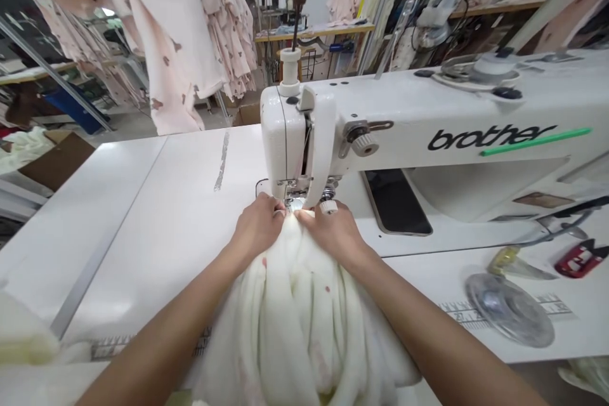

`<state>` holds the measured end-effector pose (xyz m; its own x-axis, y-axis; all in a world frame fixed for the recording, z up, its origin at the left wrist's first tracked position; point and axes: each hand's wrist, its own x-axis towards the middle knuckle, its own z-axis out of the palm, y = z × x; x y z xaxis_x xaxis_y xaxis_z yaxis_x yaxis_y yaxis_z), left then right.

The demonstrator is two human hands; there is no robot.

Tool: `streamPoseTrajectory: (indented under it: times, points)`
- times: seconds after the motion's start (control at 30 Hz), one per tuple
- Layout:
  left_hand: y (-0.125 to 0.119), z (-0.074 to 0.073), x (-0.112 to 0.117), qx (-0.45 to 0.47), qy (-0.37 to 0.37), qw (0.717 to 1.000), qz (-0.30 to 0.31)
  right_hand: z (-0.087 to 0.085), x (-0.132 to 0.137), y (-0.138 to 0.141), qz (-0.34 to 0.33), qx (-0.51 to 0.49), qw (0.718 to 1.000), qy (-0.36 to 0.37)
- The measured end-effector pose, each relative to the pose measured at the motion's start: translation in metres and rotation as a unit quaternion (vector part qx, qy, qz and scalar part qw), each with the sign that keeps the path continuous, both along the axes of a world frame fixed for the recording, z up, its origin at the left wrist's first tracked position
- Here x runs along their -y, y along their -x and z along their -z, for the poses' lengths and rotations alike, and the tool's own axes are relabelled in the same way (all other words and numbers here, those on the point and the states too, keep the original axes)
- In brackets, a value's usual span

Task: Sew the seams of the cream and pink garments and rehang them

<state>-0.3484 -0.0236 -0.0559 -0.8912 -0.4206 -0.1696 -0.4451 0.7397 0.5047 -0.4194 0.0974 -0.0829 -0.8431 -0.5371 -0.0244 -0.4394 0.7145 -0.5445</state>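
Pale cream fabric (pixel 304 304) with a few small reddish spots hangs in folds from the needle area of the white sewing machine (pixel 394 133) down over the table's front edge. On the left of the needle, my left hand (pixel 259 225) pinches the cloth's upper edge. My right hand (pixel 335 228) grips the same cloth on the right, its thumb on top and its fingers partly hidden behind the machine's presser knob. Both hands are close together, right at the presser foot (pixel 291 203), which the fingers partly cover.
A dark phone (pixel 397 200) lies under the machine arm. To the right are a clear round dish (pixel 509 309), a yellow-tipped tool (pixel 516 263) and a red object (pixel 580 258). Pink garments (pixel 166 32) hang behind. At the left stands a cardboard box (pixel 59 155).
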Motion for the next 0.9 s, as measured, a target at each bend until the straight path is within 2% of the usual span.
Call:
streamPoseTrajectory:
  times: [0.5, 0.9]
  points:
    - [0.0007, 0.0036, 0.0011, -0.017, 0.030, 0.999, -0.001, 0.0050, -0.0009, -0.0020, 0.004, -0.046, 0.999, 0.020]
    - [0.0037, 0.0091, 0.0015, -0.008, 0.093, 0.996, 0.008, 0.0032, 0.0026, -0.0034, 0.027, -0.037, 0.999, 0.017]
